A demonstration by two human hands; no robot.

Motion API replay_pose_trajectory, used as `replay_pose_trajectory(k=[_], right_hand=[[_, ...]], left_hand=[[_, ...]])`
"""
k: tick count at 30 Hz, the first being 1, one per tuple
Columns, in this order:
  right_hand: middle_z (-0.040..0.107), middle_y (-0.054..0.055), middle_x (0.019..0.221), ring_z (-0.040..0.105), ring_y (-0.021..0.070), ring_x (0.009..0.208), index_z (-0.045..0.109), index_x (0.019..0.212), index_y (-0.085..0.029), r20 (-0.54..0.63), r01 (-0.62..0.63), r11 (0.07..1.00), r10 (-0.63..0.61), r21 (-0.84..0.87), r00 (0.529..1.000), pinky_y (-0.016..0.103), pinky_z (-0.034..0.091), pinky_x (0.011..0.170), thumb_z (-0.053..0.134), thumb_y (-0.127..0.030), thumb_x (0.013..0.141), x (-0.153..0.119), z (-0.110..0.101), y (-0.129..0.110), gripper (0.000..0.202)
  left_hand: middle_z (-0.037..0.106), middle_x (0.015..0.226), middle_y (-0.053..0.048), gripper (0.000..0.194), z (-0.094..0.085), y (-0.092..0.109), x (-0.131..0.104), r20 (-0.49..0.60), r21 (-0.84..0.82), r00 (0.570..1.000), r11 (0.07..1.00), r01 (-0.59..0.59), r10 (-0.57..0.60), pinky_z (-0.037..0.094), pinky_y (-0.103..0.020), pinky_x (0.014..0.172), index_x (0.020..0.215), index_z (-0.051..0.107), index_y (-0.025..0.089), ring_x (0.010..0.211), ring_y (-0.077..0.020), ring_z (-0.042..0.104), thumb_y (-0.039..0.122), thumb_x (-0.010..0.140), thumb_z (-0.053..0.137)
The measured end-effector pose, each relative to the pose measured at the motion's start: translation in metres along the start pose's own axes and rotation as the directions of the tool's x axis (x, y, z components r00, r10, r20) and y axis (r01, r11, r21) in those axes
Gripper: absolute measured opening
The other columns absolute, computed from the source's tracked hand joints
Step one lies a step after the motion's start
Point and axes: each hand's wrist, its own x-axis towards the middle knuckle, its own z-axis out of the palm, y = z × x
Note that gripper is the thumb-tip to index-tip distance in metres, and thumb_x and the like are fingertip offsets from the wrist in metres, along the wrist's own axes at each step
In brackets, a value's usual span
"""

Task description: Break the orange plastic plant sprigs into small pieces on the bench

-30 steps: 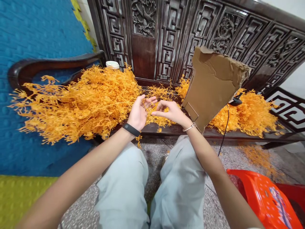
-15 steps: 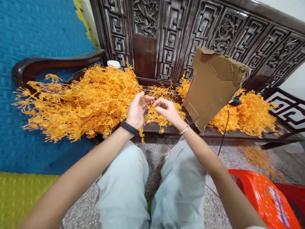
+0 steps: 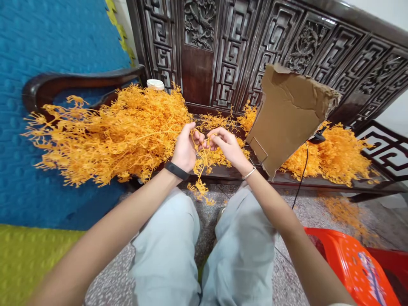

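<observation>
Both hands meet over the front of a dark wooden bench [image 3: 229, 173]. My left hand [image 3: 186, 148], with a black band at the wrist, has its fingers curled round the stem of an orange plastic sprig [image 3: 201, 187]. The sprig hangs down past the bench's front edge. Fingertips of my right hand [image 3: 228, 146] pinch the same sprig close to the left fingers; the exact spot is partly hidden. A big heap of orange sprigs [image 3: 117, 136] lies to the left of my hands. Smaller loose orange pieces [image 3: 219, 157] lie on the bench behind them.
A brown cardboard sheet [image 3: 287, 114] leans upright on a wire stand [image 3: 259, 148]. Behind it lies another orange heap [image 3: 341, 153] with a black cable [image 3: 301, 178]. A red plastic stool [image 3: 357, 259] stands at right. A white cup [image 3: 155, 84] sits behind the left heap.
My hands have drawn closer together, the right fingers curling in toward the left. The sprig's lower end now hangs lower and further right. The view has shifted slightly.
</observation>
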Motion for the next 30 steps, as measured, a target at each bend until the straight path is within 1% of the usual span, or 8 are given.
replay_pose_trajectory(k=[8, 11, 16, 18, 20, 22, 24, 30], right_hand=[[0.055, -0.003, 0.056, 0.053, 0.0077, 0.052, 0.059, 0.075, -0.016, -0.096, -0.09, 0.994, 0.084, -0.061, 0.992, 0.022, 0.046, 0.054, 0.057, -0.012, 0.075, 0.014, -0.004, 0.011, 0.004], [0.055, -0.003, 0.053, 0.052, 0.0076, 0.048, 0.059, 0.07, -0.015, -0.15, -0.192, 0.98, 0.183, -0.049, 0.972, 0.021, 0.044, 0.052, 0.056, -0.007, 0.073, 0.02, -0.001, 0.016, 0.009], [0.059, -0.001, 0.054, 0.054, 0.0084, 0.049, 0.059, 0.071, -0.013, -0.089, -0.392, 0.913, 0.402, 0.111, 0.911, 0.02, 0.044, 0.051, 0.047, 0.002, 0.068, 0.036, 0.003, 0.024, 0.019], [0.055, -0.002, 0.051, 0.052, 0.0076, 0.046, 0.057, 0.072, -0.013, -0.187, -0.407, 0.899, 0.434, 0.164, 0.881, 0.02, 0.042, 0.05, 0.042, 0.005, 0.065, 0.045, -0.009, 0.03, 0.024], [0.049, -0.005, 0.048, 0.047, 0.0052, 0.042, 0.054, 0.074, -0.013, -0.4, -0.373, 0.899, 0.436, 0.228, 0.806, 0.018, 0.042, 0.049, 0.039, 0.005, 0.066, 0.053, -0.033, 0.038, 0.025], [0.049, -0.005, 0.051, 0.049, 0.0043, 0.045, 0.053, 0.078, -0.014, -0.523, -0.34, 0.897, 0.441, 0.282, 0.729, 0.017, 0.044, 0.052, 0.039, 0.002, 0.071, 0.055, -0.063, 0.048, 0.022], [0.05, -0.005, 0.055, 0.049, 0.0031, 0.045, 0.054, 0.082, -0.015, -0.644, -0.349, 0.916, 0.39, 0.197, 0.658, 0.015, 0.042, 0.048, 0.042, -0.005, 0.076, 0.05, -0.091, 0.061, 0.016], [0.05, -0.005, 0.054, 0.045, 0.0034, 0.04, 0.057, 0.093, -0.012, -0.667, -0.544, 0.839, 0.424, 0.033, 0.613, 0.014, 0.035, 0.04, 0.048, -0.006, 0.076, 0.025, -0.13, 0.099, 0.02]], left_hand=[[0.035, 0.045, 0.003, 0.038, -0.005, -0.001, 0.004, 0.081, -0.093, 0.986, 0.984, 0.155, -0.148, 0.033, -0.021, 0.04, 0.049, 0.033, 0.018, 0.039, -0.0078, 0.038, 0.031, 0.084, 0.039], [0.035, 0.045, 0.003, 0.036, -0.006, -0.005, 0.008, 0.026, -0.107, 0.986, 0.98, 0.167, -0.165, 0.029, -0.021, 0.036, 0.05, 0.032, 0.019, 0.038, -0.0081, 0.037, 0.033, 0.082, 0.042], [0.031, 0.041, 0.005, 0.038, -0.002, -0.011, 0.011, -0.139, -0.112, 0.975, 0.981, 0.159, -0.174, 0.022, -0.019, 0.032, 0.051, 0.028, 0.02, 0.034, -0.0064, 0.031, 0.037, 0.082, 0.043], [0.026, 0.04, 0.006, 0.039, 0.001, -0.01, 0.005, -0.177, -0.108, 0.963, 0.977, 0.185, -0.202, 0.017, -0.018, 0.03, 0.052, 0.026, 0.02, 0.031, -0.005, 0.025, 0.038, 0.083, 0.042], [0.024, 0.041, 0.006, 0.04, 0.006, -0.005, -0.004, -0.167, -0.096, 0.965, 0.978, 0.186, -0.2, 0.013, -0.018, 0.029, 0.052, 0.027, 0.019, 0.031, -0.0044, 0.022, 0.038, 0.083, 0.042], [0.026, 0.042, 0.006, 0.04, 0.008, 0.001, -0.012, -0.117, -0.081, 0.982, 0.987, 0.137, -0.146, 0.014, -0.018, 0.029, 0.052, 0.029, 0.019, 0.032, -0.0044, 0.024, 0.039, 0.083, 0.043], [0.031, 0.044, 0.005, 0.04, 0.006, 0.006, -0.015, -0.059, -0.06, 0.993, 0.993, 0.099, -0.103, 0.017, -0.018, 0.03, 0.052, 0.03, 0.019, 0.033, -0.0047, 0.027, 0.041, 0.082, 0.046], [0.037, 0.046, 0.003, 0.038, -0.017, 0.01, 0.002, -0.032, -0.042, 0.992, 0.992, 0.117, -0.119, 0.027, -0.02, 0.034, 0.052, 0.032, 0.019, 0.036, -0.0064, 0.035, 0.038, 0.081, 0.046]])
